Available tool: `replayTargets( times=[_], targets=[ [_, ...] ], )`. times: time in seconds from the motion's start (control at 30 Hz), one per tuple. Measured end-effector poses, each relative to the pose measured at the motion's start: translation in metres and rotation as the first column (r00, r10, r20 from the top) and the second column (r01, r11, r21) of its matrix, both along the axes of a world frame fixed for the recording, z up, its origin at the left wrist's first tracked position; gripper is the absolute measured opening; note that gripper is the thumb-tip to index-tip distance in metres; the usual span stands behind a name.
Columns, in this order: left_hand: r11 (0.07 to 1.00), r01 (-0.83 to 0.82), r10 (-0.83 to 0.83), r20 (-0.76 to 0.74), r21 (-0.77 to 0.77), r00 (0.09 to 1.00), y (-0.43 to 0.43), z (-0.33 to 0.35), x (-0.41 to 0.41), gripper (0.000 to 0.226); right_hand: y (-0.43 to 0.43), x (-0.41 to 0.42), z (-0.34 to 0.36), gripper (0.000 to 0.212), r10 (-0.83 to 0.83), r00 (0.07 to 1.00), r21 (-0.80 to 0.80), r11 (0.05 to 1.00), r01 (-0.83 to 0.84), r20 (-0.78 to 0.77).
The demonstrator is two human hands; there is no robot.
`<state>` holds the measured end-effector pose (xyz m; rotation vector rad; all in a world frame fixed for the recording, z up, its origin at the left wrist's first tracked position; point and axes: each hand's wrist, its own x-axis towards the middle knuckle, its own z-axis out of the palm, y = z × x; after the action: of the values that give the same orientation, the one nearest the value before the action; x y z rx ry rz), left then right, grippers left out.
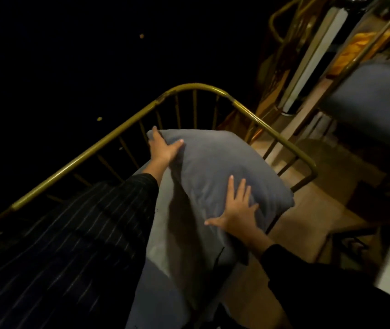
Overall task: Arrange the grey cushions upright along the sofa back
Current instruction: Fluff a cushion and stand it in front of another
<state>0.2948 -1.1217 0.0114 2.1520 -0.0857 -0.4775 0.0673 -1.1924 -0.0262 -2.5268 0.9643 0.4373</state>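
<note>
Dark striped sleeves [75, 245] reach to a grey cushion [213, 176] leaning in the corner of the sofa's brass rail [248, 113]. Left hand [164, 148] has its grip on the cushion's top corner; right hand [239, 211] presses flat on its face, fingers spread wide.

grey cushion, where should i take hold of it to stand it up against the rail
Grip the grey cushion at its top corners, coming from the front. It leans tilted on the brass rail; the left hand already holds the top left corner, while the right hand lies flat on its face.
</note>
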Motion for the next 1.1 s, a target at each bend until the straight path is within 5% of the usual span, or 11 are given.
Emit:
replayTargets(
  times=[0.17,0.27,0.4,0.53,0.77,0.93,1.1],
  targets=[
    [0.979,-0.200,0.203,-0.131,0.032,0.970,-0.017,-0.008,0.030,0.106,-0.013,0.006,-0.014,0.117,0.027,1.000,0.038,0.999,-0.026,-0.009],
    [0.974,-0.217,0.197,-0.226,-0.068,0.954,-0.011,-0.015,0.032,0.082,-0.021,0.002,-0.013,0.105,0.025,0.999,0.046,0.999,-0.026,0.027],
    [0.955,-0.289,0.283,-0.094,-0.062,0.954,-0.014,-0.007,0.028,0.034,-0.034,-0.009,0.000,0.087,0.027,0.990,0.069,0.997,-0.037,0.135],
    [0.954,-0.293,0.294,0.015,-0.057,0.956,-0.016,0.006,0.022,0.027,-0.039,-0.020,0.006,0.062,0.039,0.940,0.004,0.999,-0.043,0.339],
    [0.906,-0.346,0.376,0.085,-0.244,0.923,0.039,0.036,-0.012,0.033,-0.030,-0.034,0.044,0.066,0.048,0.914,-0.048,0.998,-0.031,0.404],
    [0.738,-0.501,0.563,0.004,-0.453,0.826,0.152,0.037,-0.089,0.037,0.038,-0.070,0.030,0.057,0.200,0.763,-0.255,0.966,-0.047,0.615],
    [0.638,-0.725,0.701,-0.195,-0.260,0.686,0.227,-0.036,-0.150,0.041,0.069,-0.107,-0.023,0.072,0.359,0.791,-0.216,0.933,-0.288,0.496]
  ],
)
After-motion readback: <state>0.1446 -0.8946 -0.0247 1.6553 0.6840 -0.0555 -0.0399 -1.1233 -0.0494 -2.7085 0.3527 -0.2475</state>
